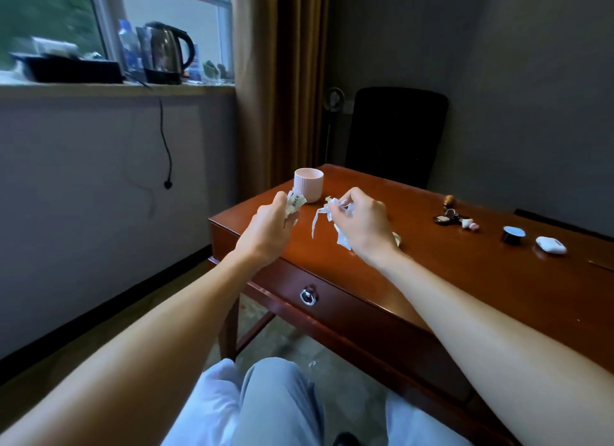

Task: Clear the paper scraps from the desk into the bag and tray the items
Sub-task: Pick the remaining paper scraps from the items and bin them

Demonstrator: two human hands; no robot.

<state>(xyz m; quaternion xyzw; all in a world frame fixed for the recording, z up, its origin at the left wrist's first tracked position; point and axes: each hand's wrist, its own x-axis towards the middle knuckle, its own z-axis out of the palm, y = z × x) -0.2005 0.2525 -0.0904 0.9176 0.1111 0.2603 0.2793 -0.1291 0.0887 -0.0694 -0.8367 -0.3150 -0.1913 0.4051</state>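
Observation:
Over the near left corner of the wooden desk (465, 279), my left hand (269, 226) is closed around a crumpled paper scrap (295, 202). My right hand (363, 224) holds a bunch of white torn paper strips (324, 214) that dangle from its fingers. A small scrap (397, 239) lies on the desk just behind my right wrist. A pink ribbed cup (308, 184) stands at the desk's far left corner. On the right lie a key bunch (453, 218), a round black cap (513, 235) and a white earbud case (551, 245). No bag or tray shows.
A black chair (397, 133) stands behind the desk. The windowsill at upper left holds a kettle (166, 51) and a black box (73, 68). A tiny paper scrap (311, 364) lies on the floor under the desk. A drawer with a ring pull (309, 296) faces me.

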